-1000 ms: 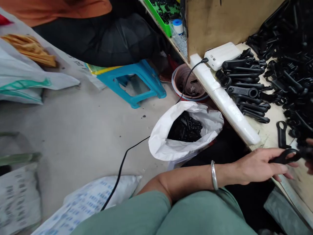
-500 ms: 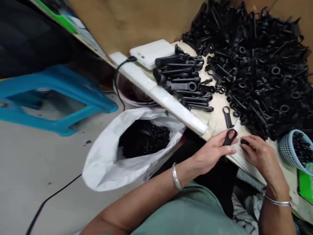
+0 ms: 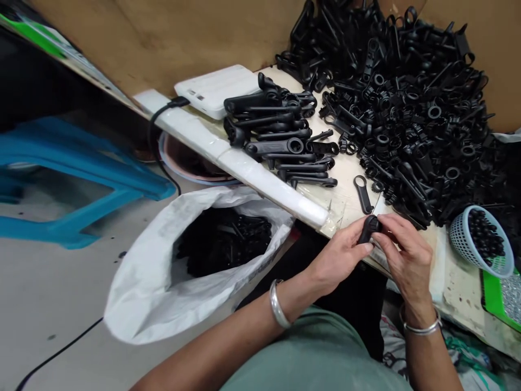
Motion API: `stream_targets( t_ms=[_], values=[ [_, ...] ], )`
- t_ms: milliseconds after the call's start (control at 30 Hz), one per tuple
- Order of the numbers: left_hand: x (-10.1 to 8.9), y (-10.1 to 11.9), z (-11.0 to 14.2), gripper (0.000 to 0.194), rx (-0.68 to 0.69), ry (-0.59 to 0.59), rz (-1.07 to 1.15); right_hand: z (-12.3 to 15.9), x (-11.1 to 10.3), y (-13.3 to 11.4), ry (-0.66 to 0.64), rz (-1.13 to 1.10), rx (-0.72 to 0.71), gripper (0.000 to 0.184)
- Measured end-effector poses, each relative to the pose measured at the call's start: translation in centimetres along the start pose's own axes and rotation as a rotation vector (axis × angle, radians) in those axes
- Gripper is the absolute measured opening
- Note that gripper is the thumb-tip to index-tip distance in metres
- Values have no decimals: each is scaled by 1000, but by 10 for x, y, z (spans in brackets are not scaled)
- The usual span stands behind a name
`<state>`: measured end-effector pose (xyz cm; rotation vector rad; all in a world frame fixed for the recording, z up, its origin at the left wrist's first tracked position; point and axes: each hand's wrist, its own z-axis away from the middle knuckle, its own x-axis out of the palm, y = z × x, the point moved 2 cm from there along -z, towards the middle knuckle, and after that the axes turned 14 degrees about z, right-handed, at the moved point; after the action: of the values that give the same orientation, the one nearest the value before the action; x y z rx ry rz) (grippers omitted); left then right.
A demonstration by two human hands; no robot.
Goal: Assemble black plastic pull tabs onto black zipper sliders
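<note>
My left hand (image 3: 340, 252) is closed around a black plastic handle (image 3: 368, 231) with a ring at its upper end. The fingers of my right hand (image 3: 405, 247) are pinched at that ring, on a small dark round piece (image 3: 373, 221) that now sits over or in the opening; how deep it sits I cannot tell. Just beyond my fingertips, a similar black ring-ended handle (image 3: 363, 195) lies on the table. To its right spreads a large heap of loose black handles and rings (image 3: 407, 125).
Several black handles (image 3: 285, 145) lie in a stack by a white box (image 3: 220, 87) with a cable. A white sack (image 3: 138, 271) holding black parts stands below the table edge. At right are a blue basket (image 3: 462, 236) of small black pieces and a green tray (image 3: 494, 301). A blue stool (image 3: 81, 163) stands left.
My right hand has moved left from the table, bringing the small dark piece to the handle's ring, which was open before. The view has shifted slightly.
</note>
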<state>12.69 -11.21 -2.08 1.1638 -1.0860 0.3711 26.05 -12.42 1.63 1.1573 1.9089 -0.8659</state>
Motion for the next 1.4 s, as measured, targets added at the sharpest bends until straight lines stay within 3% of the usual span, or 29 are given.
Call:
stream_targets(
  t_ms=[133,300,500,633,767,867,1000,1100,1267,1400],
  values=[
    [-4,2,2,54,66,-1,-293,0,-2,-1,29,62,-93,31],
    [-5,8,9,55,106,9,-691,2,0,-7,53,81,-91,32],
    [-5,8,10,54,104,0,-675,2,1,-10,16,70,-47,28],
    [-7,13,7,50,100,-34,-635,-3,-8,-8,-83,88,-138,30],
    [-4,16,9,48,79,-66,-613,-1,-9,-10,16,151,-176,35],
    [-3,15,11,48,87,-34,-640,5,-1,-12,47,130,-126,37],
    [-7,15,12,45,81,-87,-695,9,4,-12,29,29,-77,38],
    [-9,20,13,34,43,-126,-749,10,-3,-8,-64,-148,-8,36],
    [-2,30,19,32,54,-64,-916,19,-15,3,-191,-446,268,34],
    [1,25,24,43,120,-79,-950,22,-4,-3,-300,-488,430,26]
  ],
)
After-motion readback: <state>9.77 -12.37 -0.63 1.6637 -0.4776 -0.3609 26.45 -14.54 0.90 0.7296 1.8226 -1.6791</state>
